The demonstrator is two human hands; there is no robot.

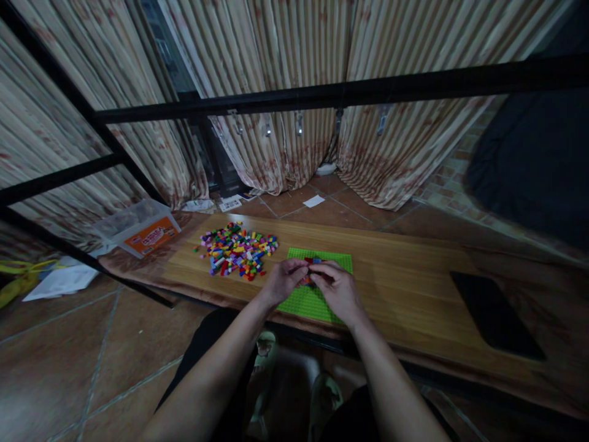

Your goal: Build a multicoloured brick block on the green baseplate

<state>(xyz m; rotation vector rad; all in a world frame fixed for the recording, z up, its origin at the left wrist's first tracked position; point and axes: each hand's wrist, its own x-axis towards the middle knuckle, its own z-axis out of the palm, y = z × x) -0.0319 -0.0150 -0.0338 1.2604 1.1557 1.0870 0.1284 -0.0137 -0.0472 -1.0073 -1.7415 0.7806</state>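
Above the green studded baseplate point(306, 301), both hands meet with fingertips close together. My left hand point(285, 279) has its fingers closed in a pinch at the left side of a small group of toy bricks point(306, 280), in which red shows. From the right, my right hand point(335, 284) pinches at the same bricks, thumb and fingers drawn together. Red and blue pieces peek out just behind the fingertips. My fingers cover most of the group, so its shape and whether it touches the baseplate cannot be made out.
Left of the baseplate spreads a pile of loose multicoloured bricks point(239, 250) on the wooden tabletop point(396, 270). A clear plastic box with an orange label point(151, 236) stands at the far left. A dark flat tablet-like slab point(497, 313) lies at right. Black metal bars point(276, 101) cross beyond the table.
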